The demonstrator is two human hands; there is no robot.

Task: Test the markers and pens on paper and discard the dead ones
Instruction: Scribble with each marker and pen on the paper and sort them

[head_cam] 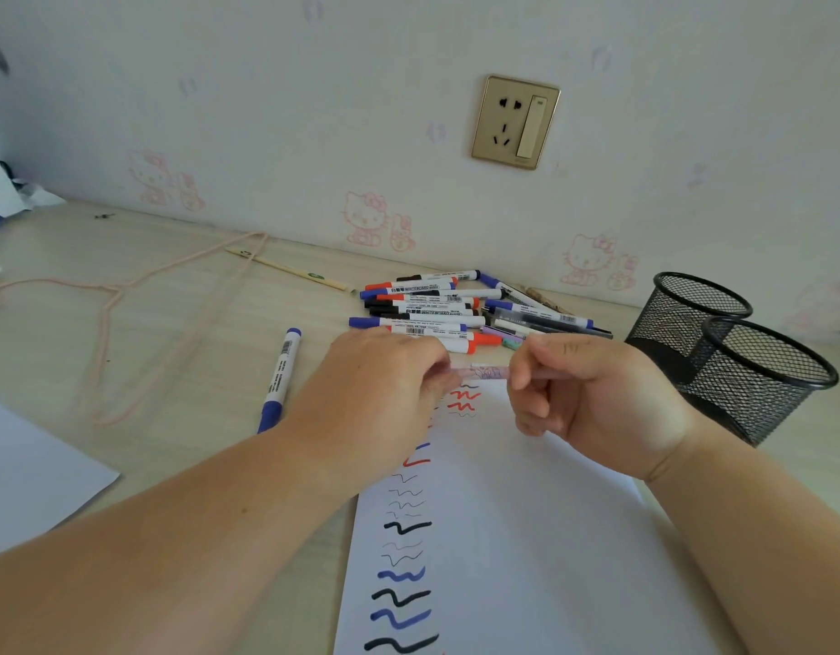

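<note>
Both my hands hold one pale pink pen (484, 372) level above the top of the white test paper (526, 536). My left hand (380, 385) pinches its left end and my right hand (583, 390) grips its right end. The paper carries a column of black, blue and red squiggles. Behind the hands lies a pile of whiteboard markers and pens (451, 304) with blue, red and black caps. A single blue-capped marker (280, 378) lies alone to the left of my left forearm.
Two black mesh pen cups (739, 352) stand at the right by the wall. A pink cord (125, 295) and a thin wooden stick (285, 269) lie at the back left. Another white sheet (35, 470) sits at the left edge. A wall socket (514, 121) is above.
</note>
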